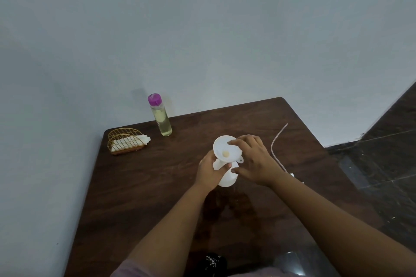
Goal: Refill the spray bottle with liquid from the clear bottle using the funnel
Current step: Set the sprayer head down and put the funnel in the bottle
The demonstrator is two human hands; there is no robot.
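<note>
The left hand (210,170) is curled round the upper body of the white spray bottle (227,175), fingers wrapped behind it and the thumb lying across the front just under the neck. The right hand (254,162) is half open: its fingertips (231,142) rest on the rim of the white funnel (225,148) at the rim's 2 o'clock side, while the thumb reaches down and touches the bottle's shoulder. It steadies the funnel rather than wrapping it.

The bottle stands near the middle of the worktop (157,186), its long axis upright and tilted slightly toward 11 o'clock in this view, mouth up. The funnel sits in that mouth, bowl facing up, spout down along the same axis; a small tab on its rim points toward 4 o'clock. A pale yellowish spot shows at the bottom of the bowl.

The clear bottle (161,119) stands upright at 10 o'clock from the spray bottle, well apart from both hands, near the far edge of the worktop, with its purple cap (154,99) on and yellowish liquid inside. A thin curved tube (275,144) lies on the worktop at 2 to 3 o'clock, just beyond the right hand. A gold wire holder (125,140) with white napkins sits at 9 o'clock near the left corner.
</note>
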